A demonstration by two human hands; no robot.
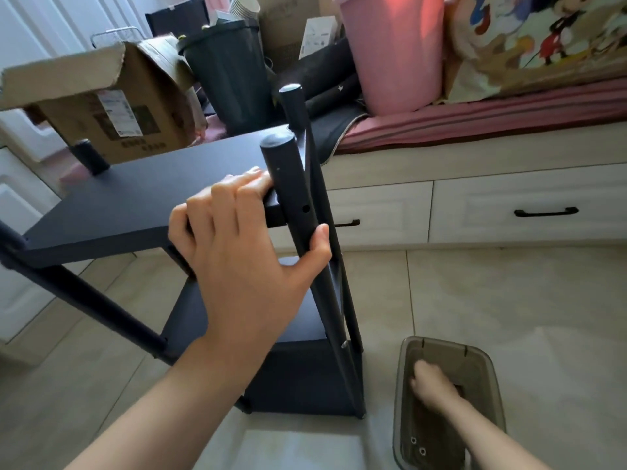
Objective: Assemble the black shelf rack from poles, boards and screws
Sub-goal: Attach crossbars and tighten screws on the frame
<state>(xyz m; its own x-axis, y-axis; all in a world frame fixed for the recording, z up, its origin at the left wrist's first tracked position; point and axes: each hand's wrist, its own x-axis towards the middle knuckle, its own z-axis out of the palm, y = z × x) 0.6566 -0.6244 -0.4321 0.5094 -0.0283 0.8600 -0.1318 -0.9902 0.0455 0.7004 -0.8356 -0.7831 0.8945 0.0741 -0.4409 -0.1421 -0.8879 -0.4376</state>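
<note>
The black shelf rack stands on the floor tiles, partly built. Its top board (pixel 135 201) lies level, and a lower board (pixel 190 320) shows beneath it. My left hand (pixel 237 245) grips the top board's near right corner, fingers over the board and thumb against the near right pole (pixel 291 195). A second pole (pixel 298 110) rises behind it, and another pole top (pixel 89 156) shows at the far left. My right hand (pixel 432 386) reaches down into a clear plastic box (pixel 407 415) on the floor; what its fingers touch is hidden. Two small round metal parts (pixel 418 445) lie in that box.
A cardboard box (pixel 112 106), a dark bin (pixel 224 79) and a pink bucket (pixel 397 52) stand behind the rack. A bench with white drawers (pixel 509 208) and a pink cushion (pixel 492 117) runs along the right. Pale floor tiles (pixel 509 300) spread around.
</note>
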